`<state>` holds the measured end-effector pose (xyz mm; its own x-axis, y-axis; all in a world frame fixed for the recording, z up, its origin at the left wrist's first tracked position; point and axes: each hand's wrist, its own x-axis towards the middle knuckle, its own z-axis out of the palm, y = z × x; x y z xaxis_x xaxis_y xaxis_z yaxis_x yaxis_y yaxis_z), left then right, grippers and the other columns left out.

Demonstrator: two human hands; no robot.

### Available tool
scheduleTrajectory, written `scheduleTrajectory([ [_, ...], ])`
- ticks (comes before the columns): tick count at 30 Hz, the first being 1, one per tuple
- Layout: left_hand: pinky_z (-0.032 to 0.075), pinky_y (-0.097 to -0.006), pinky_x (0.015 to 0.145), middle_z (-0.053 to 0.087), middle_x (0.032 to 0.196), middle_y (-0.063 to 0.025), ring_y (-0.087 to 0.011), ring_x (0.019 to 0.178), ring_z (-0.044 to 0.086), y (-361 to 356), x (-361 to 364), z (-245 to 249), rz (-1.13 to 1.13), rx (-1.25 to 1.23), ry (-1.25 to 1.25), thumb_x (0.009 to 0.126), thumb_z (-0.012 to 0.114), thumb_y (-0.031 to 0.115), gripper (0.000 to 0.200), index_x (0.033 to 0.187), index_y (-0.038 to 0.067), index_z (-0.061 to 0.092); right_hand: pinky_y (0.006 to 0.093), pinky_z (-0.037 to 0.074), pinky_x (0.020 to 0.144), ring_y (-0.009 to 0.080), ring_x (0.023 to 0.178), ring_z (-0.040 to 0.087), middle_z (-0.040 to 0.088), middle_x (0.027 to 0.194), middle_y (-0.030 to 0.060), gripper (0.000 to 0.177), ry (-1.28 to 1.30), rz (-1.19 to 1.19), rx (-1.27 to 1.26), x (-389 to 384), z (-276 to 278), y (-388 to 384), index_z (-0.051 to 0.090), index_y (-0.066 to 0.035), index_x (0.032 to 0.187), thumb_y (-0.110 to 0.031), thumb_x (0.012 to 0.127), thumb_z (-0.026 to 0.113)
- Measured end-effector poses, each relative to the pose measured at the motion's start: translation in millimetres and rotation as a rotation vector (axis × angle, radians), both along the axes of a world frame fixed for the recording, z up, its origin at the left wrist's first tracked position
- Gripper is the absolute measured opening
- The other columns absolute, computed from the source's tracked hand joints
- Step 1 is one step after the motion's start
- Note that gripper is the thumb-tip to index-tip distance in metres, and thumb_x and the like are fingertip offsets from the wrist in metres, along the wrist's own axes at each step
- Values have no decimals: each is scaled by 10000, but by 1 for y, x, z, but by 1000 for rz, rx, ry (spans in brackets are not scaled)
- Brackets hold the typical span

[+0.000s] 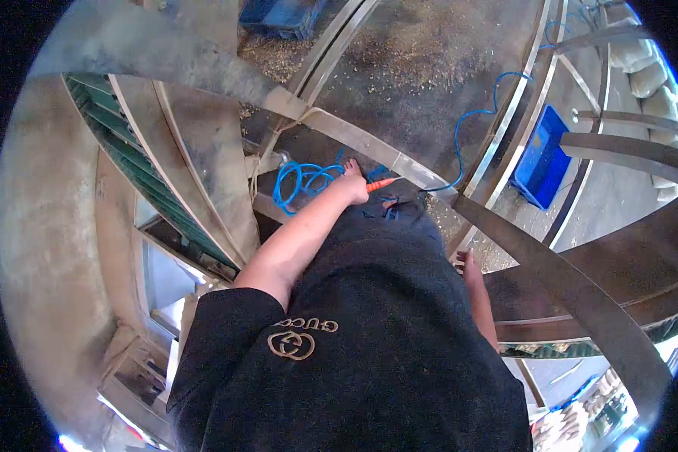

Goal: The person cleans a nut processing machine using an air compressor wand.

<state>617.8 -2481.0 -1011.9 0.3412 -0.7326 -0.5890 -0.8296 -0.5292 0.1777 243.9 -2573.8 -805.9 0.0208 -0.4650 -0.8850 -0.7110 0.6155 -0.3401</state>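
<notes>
My left hand (356,187) reaches forward over a metal bar and is closed around an orange, tapered tool (380,184) with a thin pale tip pointing right. I cannot make out its exact kind. A coiled blue hose (301,184) lies just left of the hand. The hose's longer run (459,147) goes off to the right and up; whether it joins the tool is not clear. My right hand (468,267) hangs low beside my right thigh, fingers apart, holding nothing, close to a metal frame rail.
A curved metal band (369,139) crosses in front of me, and another band (565,279) crosses at right. Blue crates stand at right (542,158) and at the top (282,16). Pale debris (429,60) litters the floor. White sacks (644,75) are stacked far right.
</notes>
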Motion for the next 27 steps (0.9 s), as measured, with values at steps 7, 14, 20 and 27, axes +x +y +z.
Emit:
scheduleTrajectory([
  [7,490,-413,635,625,783,-189,-315,697,624,11,78,137,-4,-74,451,702,493,161,184,759,27,606,391,424,835,288,966,539,518,1181,149,606,-198,-33,-52,-62,-70,28,504,-40,1176,-533,898,287],
  [14,484,-418,558,611,745,-212,-331,627,614,17,111,148,243,-65,475,744,541,212,245,886,11,546,413,429,827,345,968,539,523,1157,185,515,-32,428,-322,0,-11,-12,528,-38,1131,-463,902,350],
  [20,466,-385,523,603,712,-174,-283,560,599,48,138,173,480,-86,518,776,541,252,300,963,18,554,435,438,801,383,957,532,531,1121,207,441,231,944,-570,76,44,-107,551,-39,1087,-407,899,396],
  [27,402,-300,425,482,580,-25,-142,429,484,59,158,222,790,-28,659,813,559,233,190,854,51,524,404,407,835,328,945,517,580,992,137,296,652,883,-1011,59,135,-186,585,-58,990,-297,882,449],
])
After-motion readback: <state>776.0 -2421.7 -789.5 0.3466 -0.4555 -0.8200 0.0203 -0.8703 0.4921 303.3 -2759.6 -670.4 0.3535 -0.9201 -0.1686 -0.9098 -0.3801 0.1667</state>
